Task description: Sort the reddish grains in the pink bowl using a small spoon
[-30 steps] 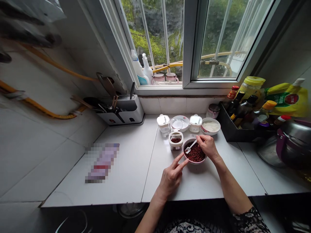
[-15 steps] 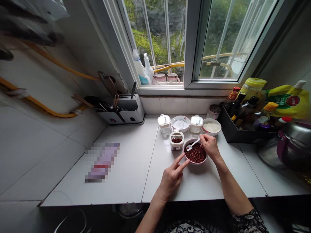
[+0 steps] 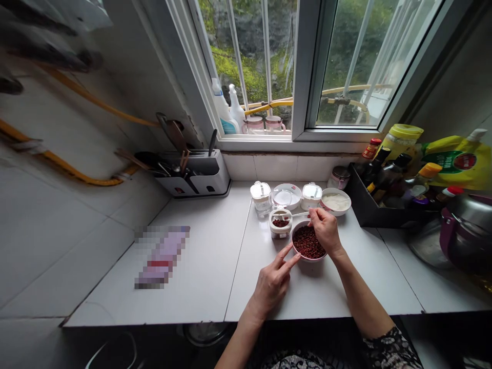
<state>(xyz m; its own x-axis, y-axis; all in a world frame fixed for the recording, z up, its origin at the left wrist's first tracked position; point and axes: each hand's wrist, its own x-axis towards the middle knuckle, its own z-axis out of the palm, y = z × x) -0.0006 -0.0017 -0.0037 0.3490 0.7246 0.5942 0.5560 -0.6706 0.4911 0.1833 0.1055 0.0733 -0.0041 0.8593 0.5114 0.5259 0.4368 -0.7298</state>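
Note:
My right hand [image 3: 324, 230] pinches the handle of a small white spoon [image 3: 300, 214], whose bowl end reaches over the open top of a clear jar [image 3: 280, 230] with a white rim. Some dark red peppercorn-like grains lie inside that jar. Just right of it stands a round bowl [image 3: 309, 260] filled with the same grains, partly below my right hand. My left hand [image 3: 272, 283] has two fingers stretched out against the bowl's left rim and holds nothing.
Behind are two white-lidded jars [image 3: 260, 191] [image 3: 311, 193], an empty-looking dish [image 3: 286, 195] and a bowl of white stuff [image 3: 335, 201]. A black bottle box [image 3: 384, 218] stands right, a utensil holder [image 3: 207, 177] left. A blurred purple item [image 3: 165, 256] lies on the counter [image 3: 203, 287].
My right hand has moved left and slightly up, carrying the spoon from above the bowl of grains to the jar. My left hand remains at the bowl's rim.

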